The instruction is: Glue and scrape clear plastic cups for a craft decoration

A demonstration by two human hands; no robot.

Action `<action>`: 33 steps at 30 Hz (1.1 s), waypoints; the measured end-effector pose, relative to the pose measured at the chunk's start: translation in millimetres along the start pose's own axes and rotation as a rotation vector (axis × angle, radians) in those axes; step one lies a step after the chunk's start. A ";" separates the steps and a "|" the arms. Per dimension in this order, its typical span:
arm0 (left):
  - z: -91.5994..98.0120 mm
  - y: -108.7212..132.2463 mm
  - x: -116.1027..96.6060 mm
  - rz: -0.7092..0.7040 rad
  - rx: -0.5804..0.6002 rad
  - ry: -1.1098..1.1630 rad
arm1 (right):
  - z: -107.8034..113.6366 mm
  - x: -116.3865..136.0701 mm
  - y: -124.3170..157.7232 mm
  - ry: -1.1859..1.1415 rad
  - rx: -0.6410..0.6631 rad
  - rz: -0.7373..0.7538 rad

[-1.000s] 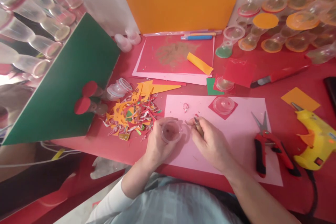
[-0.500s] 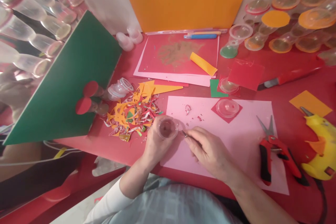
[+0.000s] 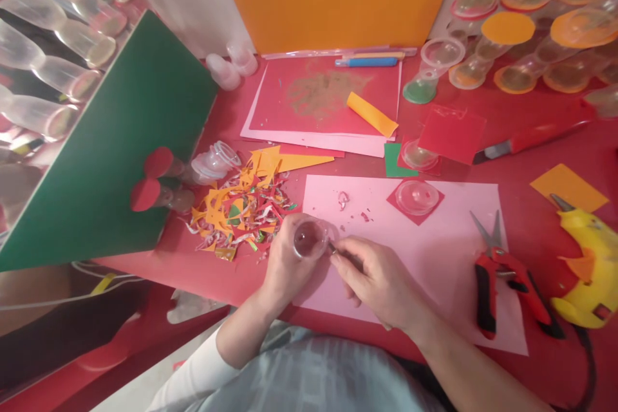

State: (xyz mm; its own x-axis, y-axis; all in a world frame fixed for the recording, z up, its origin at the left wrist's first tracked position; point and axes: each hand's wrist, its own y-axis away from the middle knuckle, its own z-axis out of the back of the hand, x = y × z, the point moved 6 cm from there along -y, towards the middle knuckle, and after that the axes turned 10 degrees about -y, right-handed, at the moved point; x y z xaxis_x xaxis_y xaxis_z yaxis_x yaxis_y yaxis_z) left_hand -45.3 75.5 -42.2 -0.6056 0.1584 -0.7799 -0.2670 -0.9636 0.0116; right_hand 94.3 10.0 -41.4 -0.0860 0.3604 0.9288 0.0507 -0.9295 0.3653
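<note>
My left hand wraps around a small clear plastic cup, its round mouth facing up toward me. A slim dark tool with a metal tip is pinched in my right hand, its tip at the cup's right rim; the fingers cover most of it, so its exact kind is unclear. Both hands are over the left front part of a pink sheet. Small red and clear scraps lie just beyond. A clear round plastic piece sits on a red paper square further right.
Coloured cuttings are heaped left of my hands, before a slanting green board. Red-handled snips lie open on the right, beside a yellow glue gun. Joined clear cups stand at the back right.
My right hand has shifted slightly left, bringing the tool's tip closer along the cup's rim. The view has moved a little; other things stay put.
</note>
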 end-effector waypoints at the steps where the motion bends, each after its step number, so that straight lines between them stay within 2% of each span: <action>1: -0.4 -0.5 -1.4 -0.005 0.013 0.021 | 0.0 1.4 -0.5 0.006 -0.008 0.005; 6: -2.5 -2.1 -8.1 -0.023 0.084 0.078 | 1.2 6.8 -2.2 0.021 -0.049 0.035; 9: -2.0 -1.6 -10.7 -0.061 0.078 0.061 | 1.0 6.4 -2.1 0.023 -0.055 0.034; 14: 0.2 1.2 -11.2 -0.164 -0.020 -0.043 | 1.8 3.6 -2.0 0.015 -0.072 0.050; 20: 2.2 9.3 -17.6 -0.429 -0.133 -0.161 | 5.4 -2.6 -2.4 0.027 -0.133 0.043; 26: 0.9 22.3 -34.2 -0.682 -0.253 -0.340 | 6.9 0.4 -4.8 0.101 -0.216 0.062; 29: -0.7 26.5 -38.8 -0.729 -0.283 -0.387 | 7.2 1.2 -4.9 0.053 -0.248 0.043; 33: -2.4 27.7 -37.1 -0.738 -0.251 -0.401 | 5.6 -1.2 -3.6 -0.057 -0.188 -0.039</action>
State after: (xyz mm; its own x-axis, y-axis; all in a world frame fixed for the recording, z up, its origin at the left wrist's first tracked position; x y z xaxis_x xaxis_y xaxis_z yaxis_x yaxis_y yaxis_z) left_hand -28.4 42.4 -14.4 -0.5738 0.7784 -0.2547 -0.5505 -0.5968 -0.5838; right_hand 99.9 13.3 -43.4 -0.0274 0.3951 0.9182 -0.1390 -0.9112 0.3879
